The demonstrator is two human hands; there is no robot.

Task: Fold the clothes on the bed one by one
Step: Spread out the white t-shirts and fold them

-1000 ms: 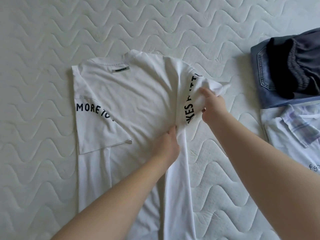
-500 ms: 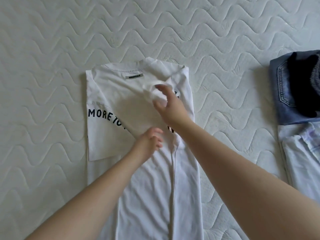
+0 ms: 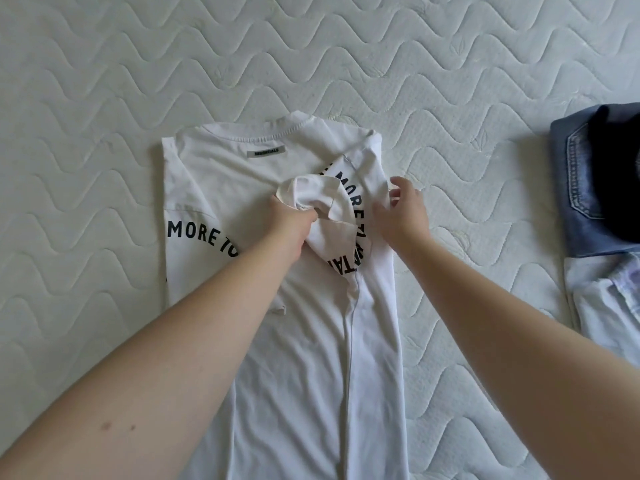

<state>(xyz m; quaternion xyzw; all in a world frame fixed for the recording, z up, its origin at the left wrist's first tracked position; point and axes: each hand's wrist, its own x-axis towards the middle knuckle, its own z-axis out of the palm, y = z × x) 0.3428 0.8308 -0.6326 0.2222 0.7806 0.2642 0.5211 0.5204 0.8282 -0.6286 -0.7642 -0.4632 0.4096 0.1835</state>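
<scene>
A white T-shirt [image 3: 294, 341] with black lettering lies face down on the quilted mattress [image 3: 104, 98], both sides folded in toward the middle. Its left sleeve is flat, showing "MORE TO". The right sleeve [image 3: 311, 192] is bunched up over the shirt's centre. My left hand [image 3: 292, 220] grips that bunched sleeve from below. My right hand [image 3: 403, 216] rests with loosely bent fingers on the folded right edge of the shirt, thumb raised.
At the right edge lies a pile of clothes: blue jeans [image 3: 581, 188] with a dark garment [image 3: 620, 174] on top, and a pale light-blue garment [image 3: 606, 299] nearer to me. Bare mattress surrounds the shirt on the left and far side.
The right sleeve was carried over onto the shirt by my right hand. My left hand has since taken hold of it, and my right hand has let go and moved to the right edge.
</scene>
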